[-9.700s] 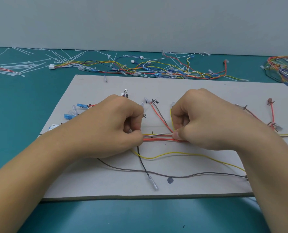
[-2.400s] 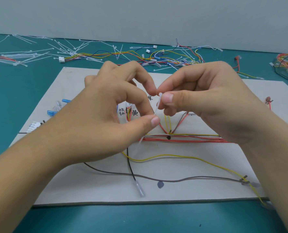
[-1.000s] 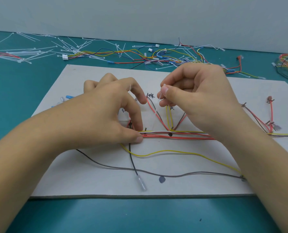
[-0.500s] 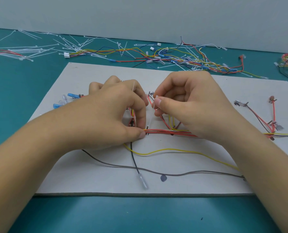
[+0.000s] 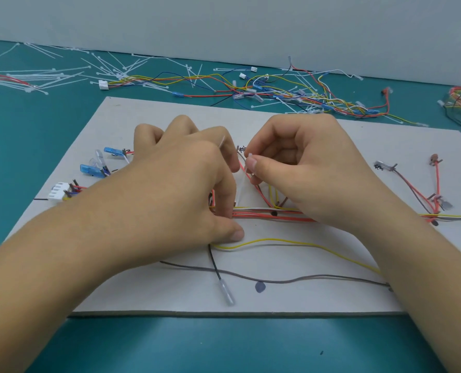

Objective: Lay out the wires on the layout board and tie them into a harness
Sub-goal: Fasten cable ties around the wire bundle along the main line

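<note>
The red wire bundle [image 5: 272,215] is pinned to the middle of the layout board [image 5: 148,117] by the left hand [image 5: 186,195], whose curled fingers clamp its left end so that the strands cannot spread. A white cable tie [image 5: 241,187] is pinched between thumb and forefinger of the right hand [image 5: 310,173] just above the bundle, apparently for looping round it. A yellow wire [image 5: 291,241] lies loose nearer.

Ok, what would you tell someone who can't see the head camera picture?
A right hand pinches a white cable tie rising from a red wire bundle on a layout board; the left hand curls down beside it. Loose wires litter the table behind.
</note>
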Demonstrator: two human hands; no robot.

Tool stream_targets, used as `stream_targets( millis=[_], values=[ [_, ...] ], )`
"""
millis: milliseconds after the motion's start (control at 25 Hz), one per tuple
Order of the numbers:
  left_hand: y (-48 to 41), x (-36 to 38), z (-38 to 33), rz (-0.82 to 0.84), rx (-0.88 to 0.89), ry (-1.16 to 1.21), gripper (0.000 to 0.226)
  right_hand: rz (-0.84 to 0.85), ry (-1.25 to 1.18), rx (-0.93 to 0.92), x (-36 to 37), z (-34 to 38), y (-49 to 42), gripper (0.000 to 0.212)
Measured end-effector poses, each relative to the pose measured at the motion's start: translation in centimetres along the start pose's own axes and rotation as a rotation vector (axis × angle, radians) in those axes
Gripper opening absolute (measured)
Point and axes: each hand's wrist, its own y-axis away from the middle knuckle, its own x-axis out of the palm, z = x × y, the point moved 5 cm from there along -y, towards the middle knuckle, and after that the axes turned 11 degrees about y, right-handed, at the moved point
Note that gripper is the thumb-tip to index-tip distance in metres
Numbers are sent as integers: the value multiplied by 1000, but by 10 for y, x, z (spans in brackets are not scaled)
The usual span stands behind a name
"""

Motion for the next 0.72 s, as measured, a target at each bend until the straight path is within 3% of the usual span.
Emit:
stream_targets(
  millis=[320,720],
  values=[
    [5,2,0,20,-83,13,18,5,11,-11,0,2,1,13],
    [5,-6,-8,-79,65,-24,20,30,71,-32,-1,4,2,12]
  ],
)
